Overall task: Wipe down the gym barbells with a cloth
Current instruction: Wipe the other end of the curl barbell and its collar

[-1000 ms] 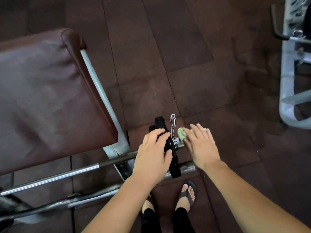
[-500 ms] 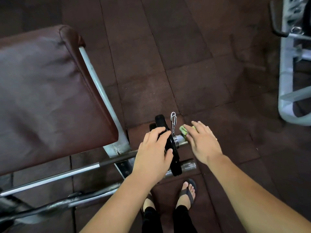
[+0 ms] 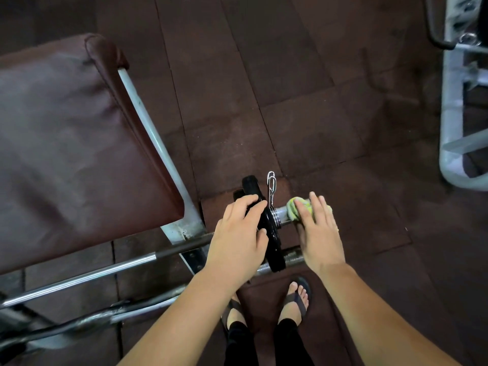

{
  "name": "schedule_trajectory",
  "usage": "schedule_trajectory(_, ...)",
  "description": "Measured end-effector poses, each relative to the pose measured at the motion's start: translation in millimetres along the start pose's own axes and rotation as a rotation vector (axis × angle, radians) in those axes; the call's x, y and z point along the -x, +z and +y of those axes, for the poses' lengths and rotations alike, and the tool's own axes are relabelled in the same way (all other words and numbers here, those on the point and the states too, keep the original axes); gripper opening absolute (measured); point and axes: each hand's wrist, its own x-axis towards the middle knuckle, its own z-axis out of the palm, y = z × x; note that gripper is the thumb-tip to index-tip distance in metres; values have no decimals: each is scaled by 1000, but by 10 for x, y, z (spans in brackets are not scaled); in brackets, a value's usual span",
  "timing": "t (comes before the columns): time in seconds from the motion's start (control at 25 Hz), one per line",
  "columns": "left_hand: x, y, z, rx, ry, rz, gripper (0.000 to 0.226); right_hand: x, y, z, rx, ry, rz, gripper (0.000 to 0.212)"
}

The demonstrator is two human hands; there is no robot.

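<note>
A steel barbell runs from the lower left to its sleeve end by my hands. Black weight plates and a silver spring collar sit on that sleeve. My left hand grips the rim of the black plates. My right hand presses a yellow-green cloth around the sleeve end, just right of the collar. A second bar lies lower, its end hidden behind the plates and my left arm.
A padded maroon bench on a pale metal frame fills the left. A grey machine frame stands at the right edge. Dark rubber floor tiles lie beyond. My sandalled feet are below the bars.
My right hand has slid the cloth outward along the sleeve, away from the collar. My left hand has kept its grip on the plates.
</note>
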Motion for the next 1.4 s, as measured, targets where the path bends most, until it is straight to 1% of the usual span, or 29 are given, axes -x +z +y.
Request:
schedule_trajectory(0.08,-5,8,4,-2,-1,6,54,-47,47,-164,27,-28,-2,56)
schedule_trajectory(0.16,7,21,6,-1,-1,4,55,-63,53,-228,63,-111,-13,51)
schedule_trajectory(0.24,17,19,-3,-2,6,-2,56,-111,-14,-134,87,-209,-31,50)
schedule_trajectory(0.28,17,14,-8,-4,11,-4,56,-162,-54,-65,92,-230,-37,48)
schedule_trajectory(0.36,10,12,-3,-7,11,-5,56,-269,-100,-29,74,-183,-42,47)
schedule_trajectory(0.44,5,13,12,-2,-1,-8,56,-344,-68,-186,68,-157,-61,47)
schedule_trajectory(0.52,10,18,10,-3,-1,-10,57,-367,-36,-318,39,-255,-95,48)
schedule_trajectory(0.6,20,18,-3,-9,5,-12,57,-379,-104,-221,-28,-313,-105,49)
schedule_trajectory(0.68,24,14,-3,-10,9,-11,57,-369,-199,-35,6,-251,-50,53)
schedule_trajectory(0.76,26,6,7,-4,13,-11,57,-319,-200,-33,51,-166,-14,49)
schedule_trajectory(0.8,26,8,9,-2,15,-13,57,-302,-170,-117,45,-171,-30,47)
schedule_trajectory(0.88,25,11,-1,-3,12,-15,58,-290,-95,-296,45,-259,-96,52)
schedule_trajectory(0.96,20,10,-14,-9,11,-18,58,-352,-129,-290,72,-304,-167,55)
schedule_trajectory(1.0,21,9,-18,-15,16,-21,58,-414,-182,-225,82,-272,-199,52)
schedule_trajectory(1.12,21,-2,-25,-21,32,-23,58,-589,-305,-132,101,-48,-256,46)
schedule_trajectory(1.16,23,-1,-25,-20,31,-24,58,-618,-302,-199,99,-25,-274,46)
schedule_trajectory(1.2,22,3,-23,-19,29,-25,58,-619,-286,-290,94,-45,-281,46)
schedule_trajectory(1.28,22,9,-24,-20,23,-25,58,-494,-239,-409,93,-144,-269,53)
schedule_trajectory(1.36,18,8,-26,-21,26,-23,57,-312,-238,-305,113,-215,-220,62)
schedule_trajectory(1.4,18,8,-28,-21,33,-21,57,-254,-240,-206,125,-212,-191,62)
